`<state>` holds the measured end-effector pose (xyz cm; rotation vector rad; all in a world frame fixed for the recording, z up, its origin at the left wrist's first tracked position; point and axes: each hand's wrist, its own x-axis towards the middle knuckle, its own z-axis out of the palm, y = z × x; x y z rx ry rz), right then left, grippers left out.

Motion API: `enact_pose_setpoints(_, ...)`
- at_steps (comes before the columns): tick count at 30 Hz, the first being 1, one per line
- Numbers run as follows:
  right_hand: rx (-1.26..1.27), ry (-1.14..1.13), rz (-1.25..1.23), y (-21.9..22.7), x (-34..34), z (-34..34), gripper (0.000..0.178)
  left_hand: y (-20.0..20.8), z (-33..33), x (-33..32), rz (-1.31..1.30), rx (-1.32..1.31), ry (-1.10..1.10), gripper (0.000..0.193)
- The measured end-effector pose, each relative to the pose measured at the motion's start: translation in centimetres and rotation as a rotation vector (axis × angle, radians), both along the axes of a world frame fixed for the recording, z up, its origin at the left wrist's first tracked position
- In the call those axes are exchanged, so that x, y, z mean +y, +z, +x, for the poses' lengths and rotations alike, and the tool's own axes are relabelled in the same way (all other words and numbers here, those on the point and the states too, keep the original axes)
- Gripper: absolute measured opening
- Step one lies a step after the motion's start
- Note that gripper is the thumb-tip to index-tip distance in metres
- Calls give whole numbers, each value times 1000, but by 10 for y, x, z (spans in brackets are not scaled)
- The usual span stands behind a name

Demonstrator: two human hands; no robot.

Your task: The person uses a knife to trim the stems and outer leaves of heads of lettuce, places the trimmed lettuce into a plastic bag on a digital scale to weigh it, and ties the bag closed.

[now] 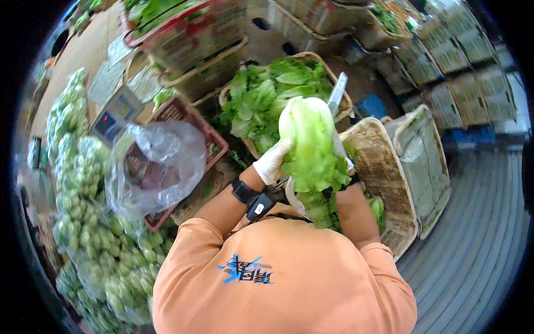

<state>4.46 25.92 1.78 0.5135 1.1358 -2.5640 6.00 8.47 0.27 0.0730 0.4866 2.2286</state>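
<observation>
A pale green Chinese cabbage (308, 139) is held up in front of my chest, its white rounded end away from me and its loose leaves hanging toward me. My left hand (272, 161), in a white glove, is closed around its left side. My right hand (341, 149), also gloved, is at its right side and mostly hidden by the leaves. From there a broad pale knife blade (337, 93) sticks out beyond the cabbage; the handle is hidden, seemingly in my right hand. Just beyond, a basket (223, 100) is heaped with loose green leaves (258, 92).
At left, a clear plastic bag (167, 167) lines a reddish crate (214, 142), beside a scale display (117, 114). Bagged green vegetables (94, 206) pile up at far left. Dirty beige baskets (384, 183) stand close on my right. Stacked crates (445, 55) fill the back.
</observation>
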Motion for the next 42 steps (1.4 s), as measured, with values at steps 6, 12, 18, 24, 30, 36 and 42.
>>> enact_pose_setpoints(6, 239, 42, 591, 12, -10, -18, 32, 29, 22, -36, -108, 97, 246, 75)
enact_pose_setpoints(12, 367, 319, 688, 34, -23, 7, 50, 37, 27, -55, -97, 153, 468, 81)
enact_pose_setpoints(18, 320, 244, 409, 41, -32, 17, 43, 31, 31, -66, -49, 212, 343, 74)
enact_pose_setpoints(24, 375, 184, 352, 27, -54, 16, 36, 30, 46, -64, -448, 512, 587, 103)
enact_pose_setpoints(30, 369, 400, 347, 46, -112, 3, 67, 68, 80, -156, -711, 351, 894, 88)
enact_pose_setpoints(36, 1032, 495, 870, 18, -238, 4, 90, 79, 116, -305, -1394, 252, 1303, 78)
enact_pose_setpoints(42, 773, 685, 1258, -45, -309, -50, 24, 75, 66, -365, -2452, 480, 116, 89)
